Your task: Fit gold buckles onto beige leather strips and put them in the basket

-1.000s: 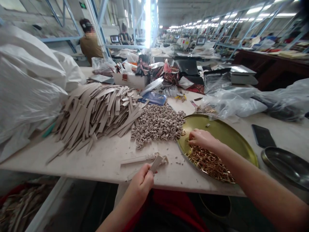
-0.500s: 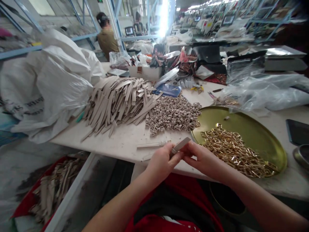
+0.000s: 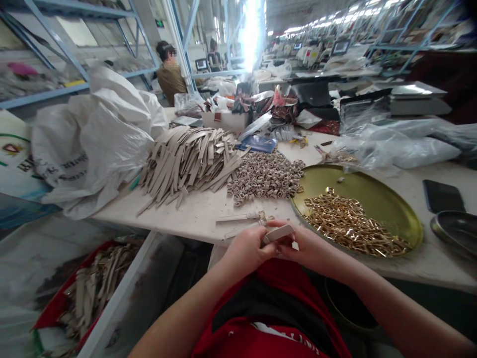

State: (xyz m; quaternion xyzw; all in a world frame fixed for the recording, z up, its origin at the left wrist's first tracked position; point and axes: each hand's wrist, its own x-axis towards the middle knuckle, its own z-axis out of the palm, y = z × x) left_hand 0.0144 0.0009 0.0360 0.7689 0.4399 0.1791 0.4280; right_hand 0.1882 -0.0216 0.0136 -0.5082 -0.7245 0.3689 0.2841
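Observation:
My left hand (image 3: 246, 251) and my right hand (image 3: 309, 247) meet at the table's near edge, both closed round one beige strap (image 3: 278, 232) held between them. Whether the right fingers also hold a gold buckle is hidden. Just right of my hands lies a round brass tray (image 3: 372, 196) holding a heap of gold buckles (image 3: 350, 231). Behind my hands sit a heap of small beige loops (image 3: 265, 178) and a big pile of beige straps (image 3: 186, 161).
A finished strap with a buckle (image 3: 244, 217) lies on the table before my hands. A white sack (image 3: 93, 144) sits at the left, a red bin of straps (image 3: 80, 291) on the floor, a phone (image 3: 443, 195) and dark dish (image 3: 456, 231) at right. A person (image 3: 169, 72) sits far behind.
My right hand left the buckle tray and came across to the strap in my left hand; both hands have since drawn closer to my body. The camera swung left.

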